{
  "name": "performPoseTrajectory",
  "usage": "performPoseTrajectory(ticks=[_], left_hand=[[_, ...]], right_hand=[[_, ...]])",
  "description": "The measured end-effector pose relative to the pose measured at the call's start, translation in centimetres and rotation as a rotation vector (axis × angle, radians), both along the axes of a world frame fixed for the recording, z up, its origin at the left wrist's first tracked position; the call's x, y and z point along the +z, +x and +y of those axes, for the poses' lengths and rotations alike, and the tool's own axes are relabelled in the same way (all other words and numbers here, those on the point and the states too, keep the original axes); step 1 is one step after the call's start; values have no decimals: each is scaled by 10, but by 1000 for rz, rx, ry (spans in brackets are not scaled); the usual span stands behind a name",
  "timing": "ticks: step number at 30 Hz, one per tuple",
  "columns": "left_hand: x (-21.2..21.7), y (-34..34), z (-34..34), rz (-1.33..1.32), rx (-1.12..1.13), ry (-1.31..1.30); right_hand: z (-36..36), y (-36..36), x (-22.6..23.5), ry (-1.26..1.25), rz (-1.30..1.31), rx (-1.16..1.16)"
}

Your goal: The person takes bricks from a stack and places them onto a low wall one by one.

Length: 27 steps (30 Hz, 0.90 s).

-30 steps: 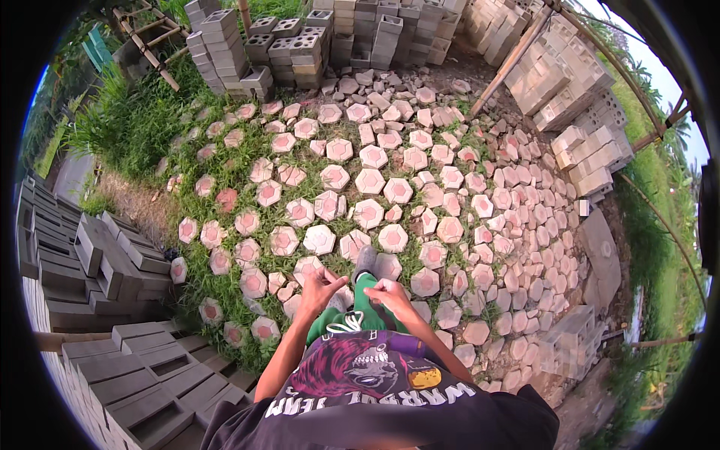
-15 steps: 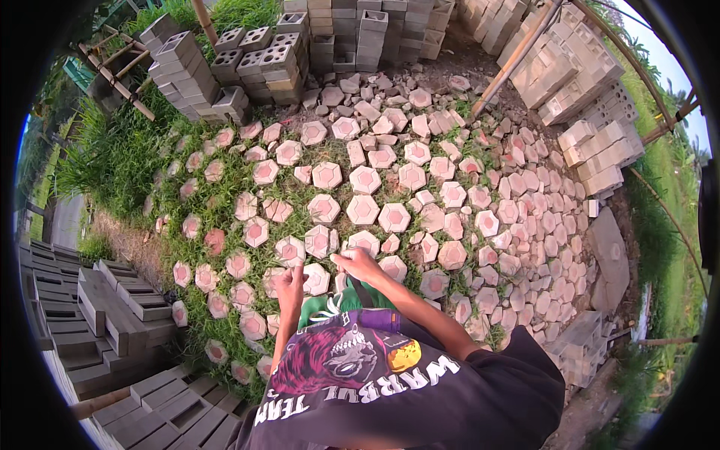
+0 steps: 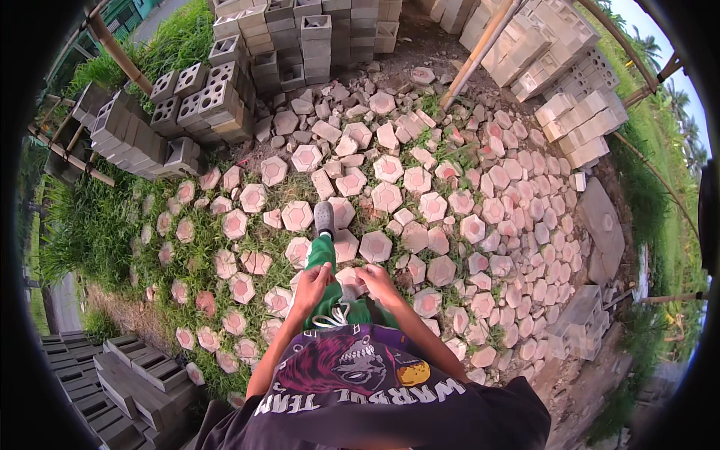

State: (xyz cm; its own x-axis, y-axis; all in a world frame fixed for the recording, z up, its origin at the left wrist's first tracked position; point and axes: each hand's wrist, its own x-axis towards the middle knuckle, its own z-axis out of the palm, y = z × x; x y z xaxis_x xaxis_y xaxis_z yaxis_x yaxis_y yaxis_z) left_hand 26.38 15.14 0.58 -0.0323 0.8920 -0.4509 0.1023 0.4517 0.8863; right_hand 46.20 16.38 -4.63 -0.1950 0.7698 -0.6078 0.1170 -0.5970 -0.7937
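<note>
My left hand (image 3: pixel 311 286) is held in front of my waist, over the green trousers (image 3: pixel 320 255), with its fingers curled in. My right hand (image 3: pixel 379 283) is level with it on the other side, its fingers also bent closed. A gap separates the two hands. Whatever either may hold is too small or hidden to make out. Ahead of them, my foot in a grey clog (image 3: pixel 324 217) is stretched forward among hexagonal paving blocks (image 3: pixel 298 216) with reddish centres. A white drawstring (image 3: pixel 331 316) hangs at my waist.
Grass grows between the paving blocks. Grey hollow concrete blocks (image 3: pixel 212 105) are stacked at the far left, with more stacks (image 3: pixel 581 124) at the far right. A slanting pole (image 3: pixel 480 56) stands ahead. Long grey blocks (image 3: pixel 139 382) lie at lower left. Rubble (image 3: pixel 300 105) covers the far ground.
The view has moved forward over the paving, and the block stacks look nearer. My clogged foot and green trouser leg have come into sight. My hands are slightly farther apart.
</note>
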Motion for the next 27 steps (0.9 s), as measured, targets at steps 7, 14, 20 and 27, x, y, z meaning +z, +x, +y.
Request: performPoseTrajectory(ticks=[7,14,20,27], left_hand=[[-32,-6,188,-60,-123,13],[20,-15,381,11,-213,79],[5,-14,471,-273,-166,131],[-21,-18,541,-160,-181,53]], right_hand=[[152,-3,-21,47,43,-102],[309,-5,10,87,51,-239],[394,-17,26,114,62,-312],[488,-6,23,109,39,-274]])
